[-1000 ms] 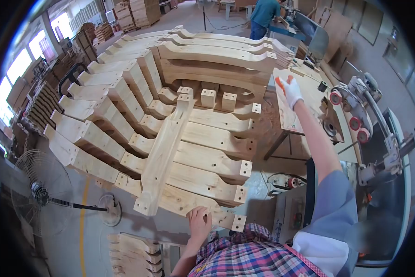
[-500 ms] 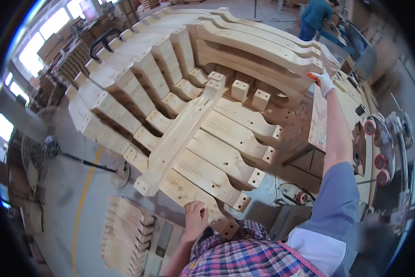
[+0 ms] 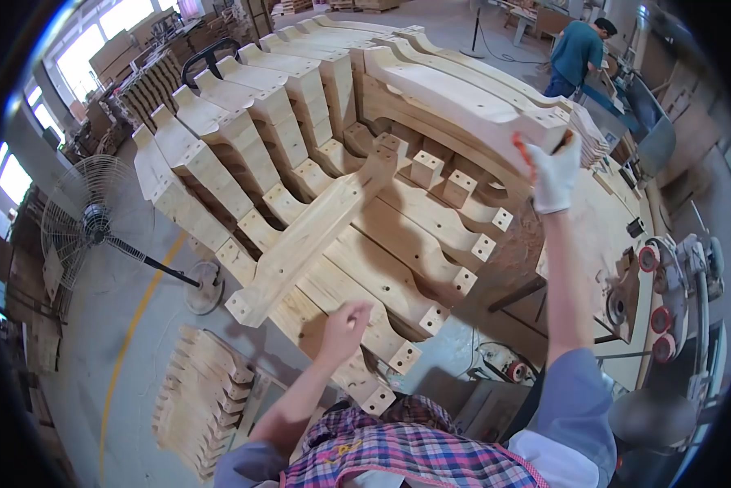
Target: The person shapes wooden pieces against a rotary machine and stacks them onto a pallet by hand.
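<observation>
My right hand (image 3: 554,172), in a white glove with orange-red fingertips, grips the near end of a long curved wooden rail (image 3: 463,91) at the upper right of the stack. My left hand (image 3: 346,327) is bare, its fingers loosely curled and somewhat blurred. Nothing shows in it. It hovers over the near planks of the stack, close to a wooden plank (image 3: 369,319) with drilled holes. Another shaped rail (image 3: 308,244) lies slantwise across the planks, left of centre. Two short wooden blocks (image 3: 426,168) stand behind it.
Stacked wooden parts (image 3: 260,98) form a wall at left and back. A floor fan (image 3: 95,224) stands left; a smaller pile of shaped wood (image 3: 199,398) lies lower left. A workbench (image 3: 593,268) and machine with red-rimmed wheels (image 3: 662,317) are right. A co-worker (image 3: 575,58) bends at a far machine.
My left hand has come off the near plank's edge and moved up over the stack. The rail's end in my right hand has come nearer, and a shadow now falls across the planks.
</observation>
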The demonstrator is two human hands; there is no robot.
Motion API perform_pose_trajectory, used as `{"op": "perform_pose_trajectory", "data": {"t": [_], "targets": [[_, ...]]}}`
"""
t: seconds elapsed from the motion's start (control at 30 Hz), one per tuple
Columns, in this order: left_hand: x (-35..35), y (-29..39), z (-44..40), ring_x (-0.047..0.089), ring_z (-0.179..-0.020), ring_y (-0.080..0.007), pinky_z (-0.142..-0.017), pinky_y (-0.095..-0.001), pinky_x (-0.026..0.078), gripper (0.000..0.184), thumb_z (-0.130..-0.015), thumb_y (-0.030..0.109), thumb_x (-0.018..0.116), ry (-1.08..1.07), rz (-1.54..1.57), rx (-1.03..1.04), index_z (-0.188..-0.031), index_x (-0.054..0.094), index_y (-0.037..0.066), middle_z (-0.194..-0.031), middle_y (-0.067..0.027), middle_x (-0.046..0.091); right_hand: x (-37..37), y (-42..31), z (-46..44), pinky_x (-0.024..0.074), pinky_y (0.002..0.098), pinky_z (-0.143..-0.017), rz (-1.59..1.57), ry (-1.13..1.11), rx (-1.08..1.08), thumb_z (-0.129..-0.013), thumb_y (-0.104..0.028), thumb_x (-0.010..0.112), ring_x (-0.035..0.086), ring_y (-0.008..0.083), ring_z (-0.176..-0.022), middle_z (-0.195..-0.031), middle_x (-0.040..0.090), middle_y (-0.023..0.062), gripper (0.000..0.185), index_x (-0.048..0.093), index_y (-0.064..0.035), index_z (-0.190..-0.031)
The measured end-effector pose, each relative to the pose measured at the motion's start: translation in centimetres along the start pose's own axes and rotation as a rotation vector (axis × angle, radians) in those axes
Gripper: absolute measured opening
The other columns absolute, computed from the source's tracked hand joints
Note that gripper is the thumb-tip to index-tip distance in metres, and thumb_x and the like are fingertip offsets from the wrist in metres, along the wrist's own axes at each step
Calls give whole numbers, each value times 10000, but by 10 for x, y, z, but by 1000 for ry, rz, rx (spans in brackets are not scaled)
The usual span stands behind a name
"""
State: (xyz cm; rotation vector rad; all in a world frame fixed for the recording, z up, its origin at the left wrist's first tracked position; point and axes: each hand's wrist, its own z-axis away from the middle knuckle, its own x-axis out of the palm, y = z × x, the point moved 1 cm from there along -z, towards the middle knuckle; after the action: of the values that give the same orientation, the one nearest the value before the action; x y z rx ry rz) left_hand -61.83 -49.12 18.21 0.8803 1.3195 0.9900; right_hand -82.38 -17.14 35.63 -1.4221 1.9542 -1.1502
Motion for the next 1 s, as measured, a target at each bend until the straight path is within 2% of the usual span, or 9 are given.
{"op": "perform_pose_trajectory", "data": {"t": [0.13,0.27,0.43,0.53,0.67,0.7,0.77,0.87,1.0], "targets": [[22,68,-107,595,-847,-177,-746,-293,492,278,-972,249,483,-223,984,-95,-1120,563,27,-976,-93,631,65,-37,56,491,315,-714,85,182,-129,-625,-176,823,553,241,-854,-1006,491,184,679,404,83,-1092],[22,135,-213,597,-913,-289,-828,-372,491,754,-825,615,580,-500,1321,-138,-1187,512,-43,-1087,-166,607,101,-56,101,451,350,-797,217,308,-166,-611,-225,820,515,269,-876,-998,483,181,678,424,75,-1074],[8,142,-178,590,-1008,-315,-850,-378,490,619,-845,331,633,-356,971,-55,-1288,451,-60,-1143,-204,596,102,-92,201,444,351,-821,483,242,-578,-546,-138,829,522,275,-923,-1070,488,157,769,396,4,-1166],[-5,133,-119,607,-975,-281,-833,-342,496,553,-827,168,613,-342,935,-209,-1300,432,-53,-1149,-195,597,81,-101,268,432,358,-860,503,177,-512,-530,-128,837,498,284,-992,-1095,474,156,815,381,-14,-1196],[-35,94,-80,599,-994,-252,-840,-308,490,565,-804,53,587,-505,889,-207,-1333,404,-24,-1190,-190,582,31,-117,327,411,367,-922,275,-221,-325,-738,-250,744,469,265,-1075,-1158,465,148,593,432,-41,-1197],[-48,88,-71,599,-994,-252,-840,-308,490,565,-804,53,587,-540,875,-213,-1333,404,-24,-1190,-190,582,24,-117,331,411,367,-922,295,-191,-319,-738,-250,744,469,265,-1075,-1158,465,148,593,432,-41,-1197],[-69,83,-44,590,-1013,-245,-849,-292,483,627,-772,22,586,-673,759,-206,-1363,381,-13,-1225,-189,561,4,-110,329,440,337,-887,79,216,195,-818,-199,671,498,239,-1042,-1223,463,141,479,465,-26,-1214],[-96,114,16,563,-1076,-236,-902,-288,443,704,-724,-18,575,-806,610,-328,-1394,359,-4,-1278,-171,536,-19,-104,337,469,338,-835,-131,400,395,-943,-304,555,551,199,-956,-1176,514,95,410,466,-40,-1244],[-86,88,44,555,-1088,-236,-921,-280,419,691,-722,1,584,-1183,463,-318,-1383,383,-7,-1292,-170,532,-33,-118,376,530,356,-740,-854,258,698,-873,-241,661,641,233,-881,-1096,627,157,449,512,-3,-1224]]}}
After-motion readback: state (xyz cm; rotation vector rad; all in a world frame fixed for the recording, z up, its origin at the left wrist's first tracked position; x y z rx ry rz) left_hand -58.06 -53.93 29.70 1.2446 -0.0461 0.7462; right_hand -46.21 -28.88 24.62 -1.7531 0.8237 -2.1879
